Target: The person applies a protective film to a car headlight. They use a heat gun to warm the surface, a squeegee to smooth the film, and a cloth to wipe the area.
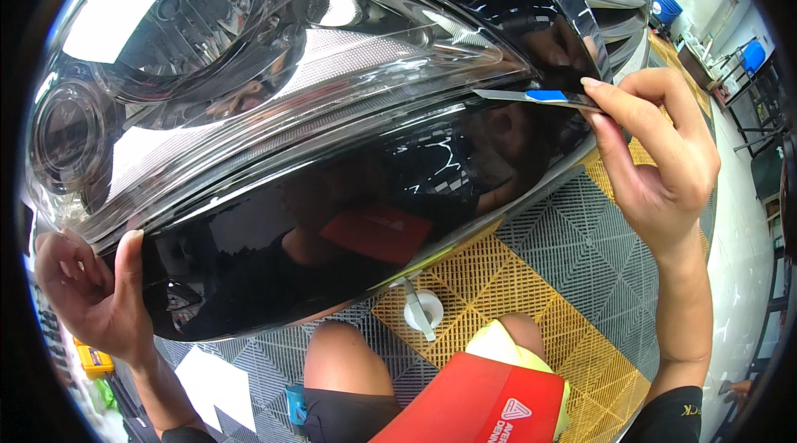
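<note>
In front of me is the glossy black bumper (249, 269) of a car, with a clear headlight (324, 69) set above it. My right hand (664, 144) pinches the end of a slim cutter knife (510, 96) between thumb and fingers. A blue patch marks the knife's middle. Its pointed blade lies along the seam between headlight and bumper, close to the lamp's inner corner. On the left, my left hand (104, 298) rests against the bumper's outer end, just below the headlight. Its thumb points up and stands apart from the bent fingers, and nothing shows in it.
Grey and yellow grid tiles (573, 235) cover the floor. Under the bumper stands a round white object (423, 310) with a flat strip across it. A red item (481, 401) lies over my lap beside a yellow-green cloth (506, 346). White sheet (216, 389) lies lower left.
</note>
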A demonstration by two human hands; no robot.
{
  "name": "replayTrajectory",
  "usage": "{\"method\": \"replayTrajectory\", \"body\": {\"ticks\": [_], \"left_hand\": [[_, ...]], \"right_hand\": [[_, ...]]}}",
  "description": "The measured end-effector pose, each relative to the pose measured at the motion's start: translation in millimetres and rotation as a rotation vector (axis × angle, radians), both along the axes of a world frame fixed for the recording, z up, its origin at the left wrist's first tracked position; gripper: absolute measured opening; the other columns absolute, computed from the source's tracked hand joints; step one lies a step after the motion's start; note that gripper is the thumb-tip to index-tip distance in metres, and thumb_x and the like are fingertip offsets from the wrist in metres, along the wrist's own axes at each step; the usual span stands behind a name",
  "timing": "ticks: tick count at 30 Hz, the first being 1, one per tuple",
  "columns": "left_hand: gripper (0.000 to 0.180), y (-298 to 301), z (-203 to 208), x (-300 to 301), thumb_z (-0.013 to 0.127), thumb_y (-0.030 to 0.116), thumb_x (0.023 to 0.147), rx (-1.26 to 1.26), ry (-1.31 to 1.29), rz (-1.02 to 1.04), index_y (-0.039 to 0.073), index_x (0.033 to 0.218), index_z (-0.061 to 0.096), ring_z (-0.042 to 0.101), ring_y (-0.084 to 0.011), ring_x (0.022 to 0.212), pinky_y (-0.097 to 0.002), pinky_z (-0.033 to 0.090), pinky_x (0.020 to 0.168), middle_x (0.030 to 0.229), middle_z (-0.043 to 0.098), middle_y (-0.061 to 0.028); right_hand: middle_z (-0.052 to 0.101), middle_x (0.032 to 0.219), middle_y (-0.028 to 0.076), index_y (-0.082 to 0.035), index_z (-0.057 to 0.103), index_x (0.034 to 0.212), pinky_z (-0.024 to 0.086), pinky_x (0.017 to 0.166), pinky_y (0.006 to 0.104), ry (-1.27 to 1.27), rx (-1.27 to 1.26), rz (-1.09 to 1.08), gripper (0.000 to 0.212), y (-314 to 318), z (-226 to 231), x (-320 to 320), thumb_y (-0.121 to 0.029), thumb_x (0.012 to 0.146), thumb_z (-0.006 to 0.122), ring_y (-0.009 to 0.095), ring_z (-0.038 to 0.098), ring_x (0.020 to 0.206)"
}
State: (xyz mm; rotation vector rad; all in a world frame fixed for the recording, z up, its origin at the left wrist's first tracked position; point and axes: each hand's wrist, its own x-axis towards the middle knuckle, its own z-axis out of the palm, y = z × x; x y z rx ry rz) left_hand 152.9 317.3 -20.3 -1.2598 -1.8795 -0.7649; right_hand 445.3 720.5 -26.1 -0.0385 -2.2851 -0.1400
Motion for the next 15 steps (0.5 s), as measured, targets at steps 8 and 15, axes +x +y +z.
{"method": "replayTrajectory", "body": {"ticks": [8,15], "left_hand": [[0.053,17.0,8.7,6.2,0.09,0.008,0.083,0.006,0.073,-0.024,0.011,0.125,0.056,0.038,-0.0099,0.068,-0.0171,0.027,0.059,0.087,0.045,-0.0031],[0.053,18.4,6.6,8.5,0.088,0.006,0.084,0.029,0.062,-0.021,0.01,0.125,0.055,0.039,-0.01,0.069,-0.0168,0.029,0.061,0.087,0.045,-0.0034]], "right_hand": [[0.065,0.09,0.011,0.003,0.076,0.106,0.05,0.064,0.0265,0.021,-0.036,0.022,0.03,6.5,-2.2,-1.5,0.013,0.078,0.078,0.018,0.063,0.077],[0.066,0.09,0.011,0.002,0.076,0.107,0.051,0.067,0.0274,0.035,-0.034,0.012,0.031,10.7,-4.0,0.2,0.012,0.078,0.078,0.019,0.064,0.078]]}}
